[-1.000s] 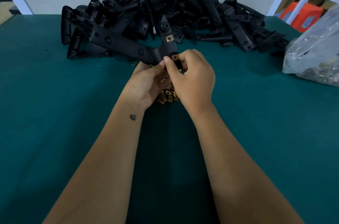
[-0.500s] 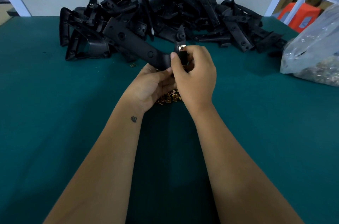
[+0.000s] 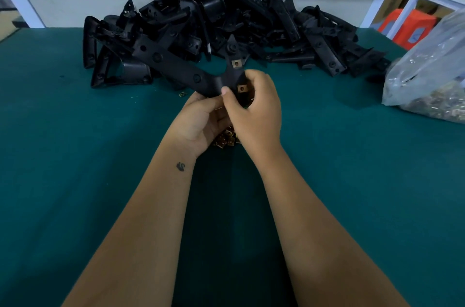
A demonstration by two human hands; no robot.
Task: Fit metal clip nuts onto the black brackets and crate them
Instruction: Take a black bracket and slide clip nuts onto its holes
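The bracket [image 3: 176, 66] I'm working on is held up over the green table [image 3: 75, 155], just in front of the big heap of black brackets [image 3: 226, 20] piled against the back wall. Its long arm slants up and to the left, and a short pointed arm sticks up toward the heap. My left hand [image 3: 198, 123] grips it from below at the bend, fingers curled under the plastic. My right hand [image 3: 254, 110] is closed on the same bend from the right, thumb pressed onto the black face and fingers wrapped behind. Both hands sit together, touching at the thumbs.

I see two clip nuts on the part: an upper clip nut [image 3: 236, 63] on the short pointed arm, and a lower clip nut [image 3: 242, 88] just beside my right thumb, close against my right fingers. I cannot tell whether that lower one is fully seated.

Under my hands, a small pile of loose clip nuts [image 3: 226, 140] lies on the table, mostly hidden by my wrists. One stray clip nut [image 3: 181, 94] lies alone near the front of the heap. A clear plastic bag [image 3: 427, 72] sits at the right edge of the table, well apart from my hands.
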